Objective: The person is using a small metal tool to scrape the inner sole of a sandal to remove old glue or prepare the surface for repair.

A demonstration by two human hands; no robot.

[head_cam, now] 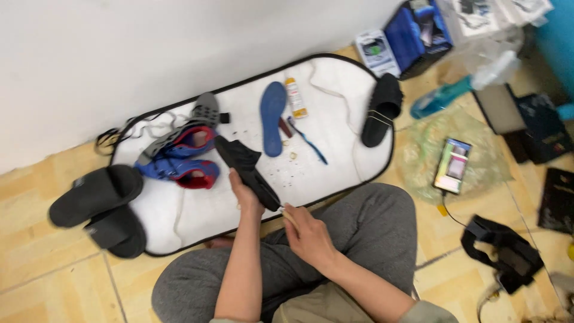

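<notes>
Single view: your head camera, looking steeply down over your lap at the white mat, near range.

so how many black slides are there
3: two slides overlap the mat's left edge, and one lies on its right edge. A fourth may be hidden.

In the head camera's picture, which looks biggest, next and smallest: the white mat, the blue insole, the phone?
1. White mat, by far the largest.
2. Blue insole.
3. Phone, only a little smaller than the insole, so the last two are close.
</notes>
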